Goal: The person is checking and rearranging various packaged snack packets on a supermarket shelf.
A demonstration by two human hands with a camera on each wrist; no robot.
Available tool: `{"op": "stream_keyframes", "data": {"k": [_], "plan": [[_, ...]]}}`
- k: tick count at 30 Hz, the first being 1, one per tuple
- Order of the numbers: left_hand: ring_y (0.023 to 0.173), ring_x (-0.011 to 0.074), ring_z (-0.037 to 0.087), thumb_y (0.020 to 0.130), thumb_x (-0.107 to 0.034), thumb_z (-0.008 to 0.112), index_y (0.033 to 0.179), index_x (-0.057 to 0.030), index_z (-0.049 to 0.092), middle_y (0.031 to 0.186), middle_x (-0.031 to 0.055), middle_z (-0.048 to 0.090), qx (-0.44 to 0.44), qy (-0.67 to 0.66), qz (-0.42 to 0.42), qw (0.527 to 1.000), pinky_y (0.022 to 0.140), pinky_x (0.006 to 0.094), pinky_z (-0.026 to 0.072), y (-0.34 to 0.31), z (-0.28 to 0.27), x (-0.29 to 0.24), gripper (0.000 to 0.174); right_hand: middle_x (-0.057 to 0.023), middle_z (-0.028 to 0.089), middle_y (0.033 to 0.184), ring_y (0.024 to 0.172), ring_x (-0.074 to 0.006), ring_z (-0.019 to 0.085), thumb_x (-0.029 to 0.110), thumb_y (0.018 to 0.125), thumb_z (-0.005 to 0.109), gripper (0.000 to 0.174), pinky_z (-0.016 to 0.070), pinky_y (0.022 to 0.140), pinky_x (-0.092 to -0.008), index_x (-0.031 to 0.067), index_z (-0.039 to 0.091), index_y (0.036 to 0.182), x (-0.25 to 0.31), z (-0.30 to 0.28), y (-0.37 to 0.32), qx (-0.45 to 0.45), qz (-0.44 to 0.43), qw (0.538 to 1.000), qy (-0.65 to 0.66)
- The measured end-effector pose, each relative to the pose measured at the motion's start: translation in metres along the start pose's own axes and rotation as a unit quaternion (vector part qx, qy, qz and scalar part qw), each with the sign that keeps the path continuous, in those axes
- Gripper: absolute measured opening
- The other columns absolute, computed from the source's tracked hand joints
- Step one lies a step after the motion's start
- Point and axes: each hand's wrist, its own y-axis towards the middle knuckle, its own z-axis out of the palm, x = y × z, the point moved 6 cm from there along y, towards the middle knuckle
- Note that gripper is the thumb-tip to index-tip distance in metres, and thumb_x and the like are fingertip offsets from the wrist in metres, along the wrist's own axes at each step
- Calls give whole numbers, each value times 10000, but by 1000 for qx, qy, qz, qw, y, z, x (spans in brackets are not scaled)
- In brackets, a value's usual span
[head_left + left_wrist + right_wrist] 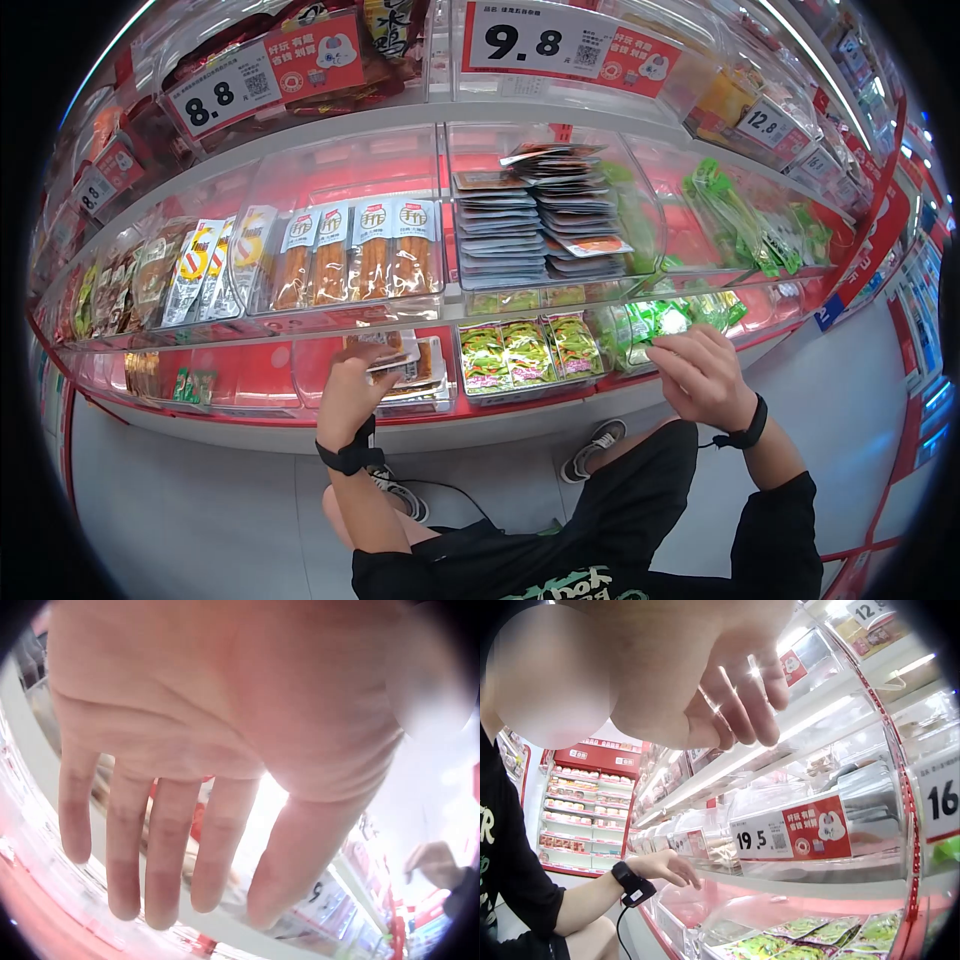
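My left hand [350, 398] is over the front of the lower shelf, beside a short stack of brown snack packets [428, 360] with pale edges. In the left wrist view its palm shows, fingers [163, 847] straight and spread, with nothing in them. My right hand [705, 375] hovers in front of the lower shelf on the right, near green snack packets [655, 320]. Its fingers [739, 701] bend loosely and hold nothing. Between the hands stands a row of green-and-yellow packets [525, 352] in a clear bin.
On the shelf above, clear bins hold sausage packs [372, 250] and tall stacks of flat packets [500, 230]. Price tags [545, 42] line the upper shelf. A red shelf end [868, 245] stands at the right. My shoes [592, 452] are on the grey floor, and a cable [455, 488] hangs nearby.
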Motion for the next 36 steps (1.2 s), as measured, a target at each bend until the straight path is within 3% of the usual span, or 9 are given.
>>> {"op": "stream_keyframes", "data": {"k": [2,3,7,10,12,17,25,28,36], "plan": [[925,290,602,718,-159,732,986,-37,662,916,130,656,50,-79,-27,995,858,388,438,0,-2,-23,303,-133,611,973,817,-265,617,-12,676,624,348,485,695,-363,12,591,1022,-14,4,20,21,22,1000,2],[784,290,613,736,-131,708,911,-13,661,813,123,652,-5,-59,61,996,787,376,460,-1,-8,-44,216,-139,605,1003,855,-280,613,1,685,625,352,487,715,-375,12,583,1034,-25,8,30,25,39,999,17],[759,270,589,740,-96,684,843,-33,633,785,103,624,-60,-41,208,975,704,365,443,-11,-12,-99,131,-183,560,1152,1040,-339,568,33,717,602,450,469,860,-404,-13,515,1156,-73,35,79,53,99,992,52],[749,242,580,738,-105,685,823,-38,623,770,76,608,-37,-19,270,962,690,351,433,-19,-7,-128,126,-208,523,1215,1134,-335,516,34,700,602,581,418,957,-395,-35,440,1253,-101,59,121,0,47,998,-40],[739,236,590,710,-77,693,800,-42,629,764,67,615,-32,-15,288,957,683,341,431,-21,-3,-136,115,-222,413,1346,1269,-346,391,15,678,620,735,351,1044,-379,-34,331,1352,-129,89,135,64,48,988,-131],[744,224,597,695,-65,696,788,-50,627,761,51,615,-36,-1,288,957,680,330,432,-24,-4,-136,116,-204,526,1209,1160,-315,501,81,650,681,838,386,990,-419,55,287,1389,-169,132,164,171,159,947,-222],[742,206,575,744,-105,673,782,-55,607,744,43,589,-43,13,276,960,703,329,427,-24,-7,-124,91,-153,593,1129,1069,-293,562,73,467,827,806,436,908,-349,47,513,1209,-211,134,178,280,250,926,39],[737,198,567,761,-124,665,773,-56,597,727,39,574,-49,13,277,960,711,327,424,-23,-7,-123,97,-169,616,1104,1038,-295,581,116,543,814,739,433,921,-339,46,530,1221,-224,129,169,253,297,916,94],[736,228,576,718,-66,681,785,-59,615,748,53,585,-35,19,257,966,688,344,430,-18,-1,-121,94,-152,542,1182,1130,-336,496,161,545,806,963,417,925,-428,141,326,1379,-178,131,179,230,144,960,-72]]}}
